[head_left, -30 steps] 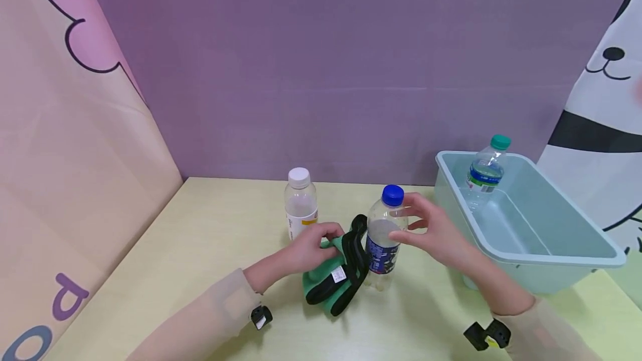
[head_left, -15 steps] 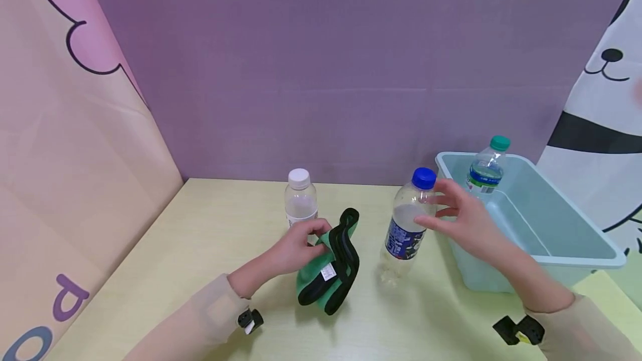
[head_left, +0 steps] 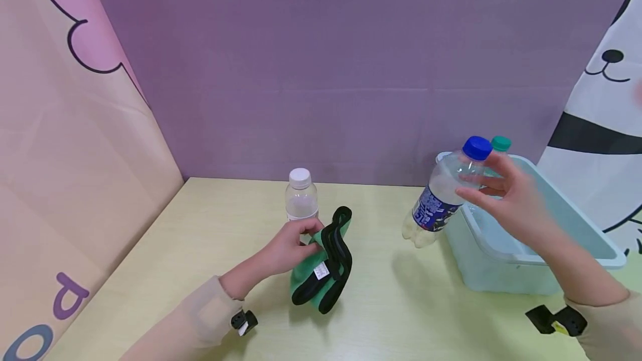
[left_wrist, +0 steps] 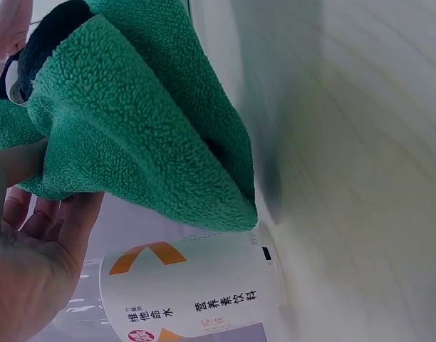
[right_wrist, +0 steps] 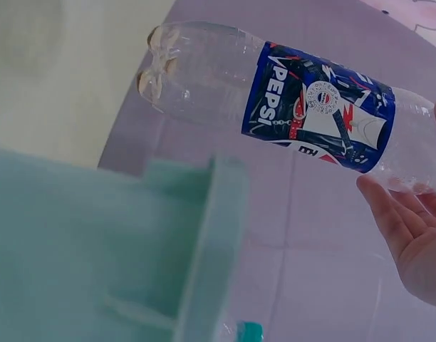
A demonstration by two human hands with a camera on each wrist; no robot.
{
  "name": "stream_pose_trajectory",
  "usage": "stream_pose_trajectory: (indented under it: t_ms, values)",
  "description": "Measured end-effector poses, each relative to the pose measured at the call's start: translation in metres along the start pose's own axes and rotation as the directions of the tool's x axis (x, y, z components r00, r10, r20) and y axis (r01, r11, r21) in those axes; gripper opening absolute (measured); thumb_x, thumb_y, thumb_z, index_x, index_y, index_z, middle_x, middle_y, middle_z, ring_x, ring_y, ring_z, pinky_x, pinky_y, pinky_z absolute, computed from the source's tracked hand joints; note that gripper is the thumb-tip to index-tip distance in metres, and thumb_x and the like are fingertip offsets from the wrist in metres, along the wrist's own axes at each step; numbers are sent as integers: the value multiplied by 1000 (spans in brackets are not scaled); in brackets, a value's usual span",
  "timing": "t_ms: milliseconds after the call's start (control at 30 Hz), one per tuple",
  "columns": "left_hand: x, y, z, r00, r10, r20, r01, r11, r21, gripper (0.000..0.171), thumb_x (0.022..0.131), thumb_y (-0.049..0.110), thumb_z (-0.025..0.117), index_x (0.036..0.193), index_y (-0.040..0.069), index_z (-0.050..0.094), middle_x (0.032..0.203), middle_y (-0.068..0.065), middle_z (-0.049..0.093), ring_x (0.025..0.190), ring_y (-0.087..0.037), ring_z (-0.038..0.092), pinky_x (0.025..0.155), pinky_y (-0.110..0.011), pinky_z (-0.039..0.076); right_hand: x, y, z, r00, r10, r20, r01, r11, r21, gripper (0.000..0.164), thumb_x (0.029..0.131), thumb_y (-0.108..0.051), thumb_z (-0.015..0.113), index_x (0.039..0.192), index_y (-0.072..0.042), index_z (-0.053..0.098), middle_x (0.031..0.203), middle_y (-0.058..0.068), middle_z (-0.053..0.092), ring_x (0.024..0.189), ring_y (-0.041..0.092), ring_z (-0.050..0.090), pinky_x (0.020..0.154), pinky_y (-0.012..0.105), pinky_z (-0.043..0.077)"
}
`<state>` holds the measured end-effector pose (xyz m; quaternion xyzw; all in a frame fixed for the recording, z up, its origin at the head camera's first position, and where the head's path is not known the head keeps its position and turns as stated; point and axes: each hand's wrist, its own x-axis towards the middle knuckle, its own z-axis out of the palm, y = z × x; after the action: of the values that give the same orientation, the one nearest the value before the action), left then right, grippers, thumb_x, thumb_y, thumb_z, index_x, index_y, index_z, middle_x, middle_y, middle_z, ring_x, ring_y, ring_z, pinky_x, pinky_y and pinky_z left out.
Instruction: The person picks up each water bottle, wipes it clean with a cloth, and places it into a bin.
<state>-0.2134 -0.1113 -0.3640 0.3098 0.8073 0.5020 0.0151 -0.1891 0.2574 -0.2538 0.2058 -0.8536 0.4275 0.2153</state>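
Note:
My right hand [head_left: 516, 199] grips a clear plastic Pepsi bottle [head_left: 434, 208] by its upper part, below the blue cap. The bottle hangs tilted above the table, its base to the left, beside the near left corner of a light blue plastic tub [head_left: 501, 263]. In the right wrist view the bottle's label [right_wrist: 321, 107] reads PEPSI. My left hand [head_left: 283, 249] pinches a folded green terry cloth with black edging [head_left: 323, 272] and a small white tag. Behind that hand stands a white-capped clear bottle [head_left: 301, 196], its label [left_wrist: 189, 292] visible in the left wrist view.
A green-capped bottle [head_left: 500, 144] leans inside the tub, mostly hidden by the Pepsi bottle and my right hand. The pale table [head_left: 230, 210] ends against a purple backdrop [head_left: 301, 71]. A printed pink sheet [head_left: 75, 155] borders the left side.
My right hand has lifted the Pepsi bottle off the table and carried it right to the tub, tilting it. My left hand has drawn the green cloth slightly left.

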Motion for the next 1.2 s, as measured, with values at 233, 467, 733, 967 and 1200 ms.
stream_pose_trajectory:
  t_ms: [233, 467, 733, 967, 1200]
  values:
    - [0, 0, -1, 1000, -1, -2, 1, 1000, -4, 15, 86, -9, 65, 90, 5, 61, 87, -8, 61, 87, -22, 52, 69, -34, 52, 2, -2, -32, 993, 26, -119, -31, 999, -41, 59, 87, 0, 70, 139, -13, 47, 118, -23, 52, 88, -16, 58, 70, 8, 45]
    - [-1, 0, 1, 1000, 3, 1, -3, 1000, 0, 15, 86, -8, 64, 90, 6, 62, 88, -6, 61, 87, -21, 53, 69, -30, 51, 4, -5, -57, 970, 59, -234, -91, 988, -128, 64, 89, -5, 68, 146, -15, 40, 133, -3, 54, 90, -18, 54, 72, 7, 42]
    - [-2, 1, -1, 1000, -3, -7, 3, 1000, 2, 15, 86, -8, 65, 90, 5, 62, 86, -5, 61, 87, -22, 53, 69, -32, 52, -2, -7, -72, 933, 184, -308, -253, 947, -199, 65, 93, -16, 64, 150, -22, 33, 149, 8, 41, 120, 5, 54, 83, 10, 40]
    - [-4, -1, -3, 1000, -20, -11, 20, 1000, 11, 15, 86, -8, 65, 90, 6, 61, 86, -10, 62, 87, -22, 53, 69, -31, 53, -6, 9, -76, 912, 270, -308, -341, 917, -207, 66, 94, -22, 63, 151, -19, 30, 148, 20, 36, 127, 23, 50, 72, 5, 38]
    - [-9, -2, -7, 1000, 6, -23, -6, 1000, 30, 17, 84, -10, 64, 87, 7, 60, 84, -7, 60, 85, -20, 53, 66, -30, 52, -8, 22, -78, 908, 309, -282, -373, 903, -211, 67, 95, -24, 61, 152, -14, 27, 150, 25, 31, 128, 39, 45, 66, 1, 35]
